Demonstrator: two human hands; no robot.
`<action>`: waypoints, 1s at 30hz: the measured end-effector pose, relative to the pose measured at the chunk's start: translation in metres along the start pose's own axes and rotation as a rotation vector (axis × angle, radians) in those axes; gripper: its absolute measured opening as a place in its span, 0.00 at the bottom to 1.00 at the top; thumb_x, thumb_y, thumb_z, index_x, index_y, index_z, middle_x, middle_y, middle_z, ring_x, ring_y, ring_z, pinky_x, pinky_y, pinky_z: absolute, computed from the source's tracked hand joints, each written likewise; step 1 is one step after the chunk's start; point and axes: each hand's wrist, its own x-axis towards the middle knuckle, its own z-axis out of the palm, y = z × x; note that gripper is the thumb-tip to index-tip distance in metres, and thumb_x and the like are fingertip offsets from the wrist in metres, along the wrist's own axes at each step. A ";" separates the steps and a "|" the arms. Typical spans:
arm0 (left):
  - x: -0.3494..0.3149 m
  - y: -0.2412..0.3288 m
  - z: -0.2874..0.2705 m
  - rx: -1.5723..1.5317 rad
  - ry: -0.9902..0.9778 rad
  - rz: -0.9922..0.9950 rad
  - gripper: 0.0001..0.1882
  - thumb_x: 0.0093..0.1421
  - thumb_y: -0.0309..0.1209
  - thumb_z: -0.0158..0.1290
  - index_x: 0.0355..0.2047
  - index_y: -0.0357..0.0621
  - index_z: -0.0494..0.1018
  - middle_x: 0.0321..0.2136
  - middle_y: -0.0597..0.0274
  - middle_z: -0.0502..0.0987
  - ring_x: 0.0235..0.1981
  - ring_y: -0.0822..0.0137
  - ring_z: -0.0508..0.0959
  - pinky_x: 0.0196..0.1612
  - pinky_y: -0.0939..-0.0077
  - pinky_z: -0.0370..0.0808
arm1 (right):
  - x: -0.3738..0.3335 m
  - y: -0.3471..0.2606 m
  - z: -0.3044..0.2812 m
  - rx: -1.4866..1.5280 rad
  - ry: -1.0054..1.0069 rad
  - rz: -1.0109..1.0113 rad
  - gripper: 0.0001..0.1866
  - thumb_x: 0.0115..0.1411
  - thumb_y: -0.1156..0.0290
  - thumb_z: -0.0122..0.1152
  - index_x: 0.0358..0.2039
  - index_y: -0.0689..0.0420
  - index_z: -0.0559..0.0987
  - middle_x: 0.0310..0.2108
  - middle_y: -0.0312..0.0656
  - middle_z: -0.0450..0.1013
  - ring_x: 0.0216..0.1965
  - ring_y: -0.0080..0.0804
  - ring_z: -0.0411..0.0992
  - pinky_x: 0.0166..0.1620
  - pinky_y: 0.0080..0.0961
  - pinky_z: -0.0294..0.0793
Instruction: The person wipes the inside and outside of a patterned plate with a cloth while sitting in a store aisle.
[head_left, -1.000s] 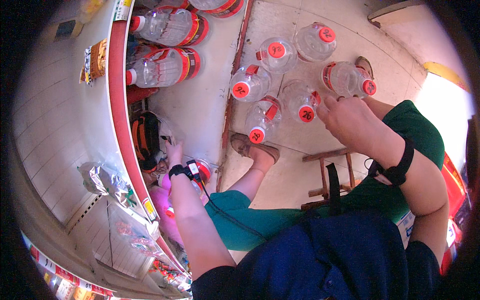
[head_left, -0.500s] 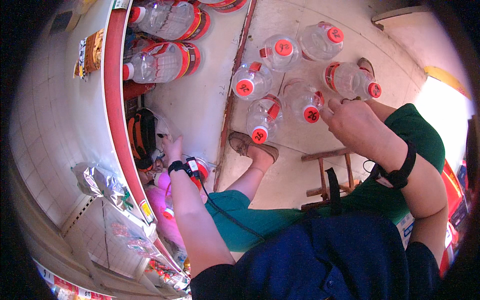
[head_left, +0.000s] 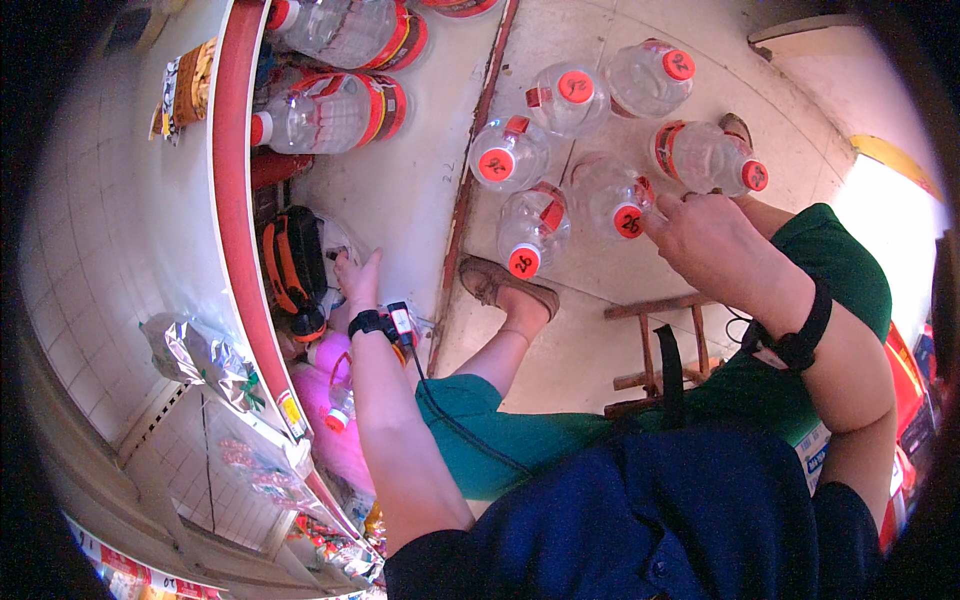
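Note:
My left hand (head_left: 357, 277) reaches onto the bottom shelf with thumb and fingers apart, nothing visible in it. It is beside a clear plastic thing (head_left: 338, 240) whose kind I cannot tell, and a black and orange item (head_left: 290, 262). My right hand (head_left: 705, 238) is over the floor, its fingers curled; whether they hold anything is hidden. Its fingertips are close to a red-capped clear plastic bottle (head_left: 606, 196). Another bottle (head_left: 698, 155) is just beyond. More such bottles (head_left: 534, 222) stand on the floor, with handwriting on their caps.
Large bottles (head_left: 335, 115) stand on the shelf behind its red edge (head_left: 235, 200). A pink bag-like thing (head_left: 330, 385) and a smaller red-capped bottle (head_left: 340, 405) lie by my left forearm. A wooden stool (head_left: 650, 350) is beside my leg. A shoe (head_left: 490, 280) is on my foot.
My left hand has shifted slightly up and right, its thumb now spread from the fingers. My right hand stays nearly in place. The view has tilted a little.

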 end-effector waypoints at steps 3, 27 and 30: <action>-0.004 0.003 -0.006 0.008 0.002 0.026 0.44 0.46 0.49 0.64 0.56 0.31 0.63 0.55 0.38 0.66 0.59 0.45 0.64 0.61 0.58 0.61 | 0.002 0.001 0.001 0.021 -0.018 0.003 0.11 0.52 0.76 0.57 0.38 0.60 0.73 0.31 0.46 0.72 0.31 0.42 0.76 0.30 0.35 0.76; 0.046 -0.053 -0.065 0.209 0.504 0.089 0.20 0.54 0.39 0.59 0.40 0.36 0.72 0.38 0.41 0.77 0.42 0.42 0.76 0.46 0.52 0.72 | 0.016 0.001 0.004 0.038 -0.009 0.020 0.09 0.51 0.77 0.57 0.36 0.59 0.76 0.31 0.46 0.73 0.31 0.43 0.77 0.30 0.35 0.77; 0.028 -0.054 -0.076 0.151 0.400 0.107 0.19 0.56 0.38 0.58 0.39 0.34 0.72 0.36 0.40 0.77 0.42 0.41 0.76 0.46 0.52 0.72 | 0.010 -0.001 0.004 0.044 -0.007 0.015 0.09 0.51 0.77 0.57 0.35 0.59 0.76 0.31 0.46 0.73 0.30 0.43 0.77 0.29 0.35 0.77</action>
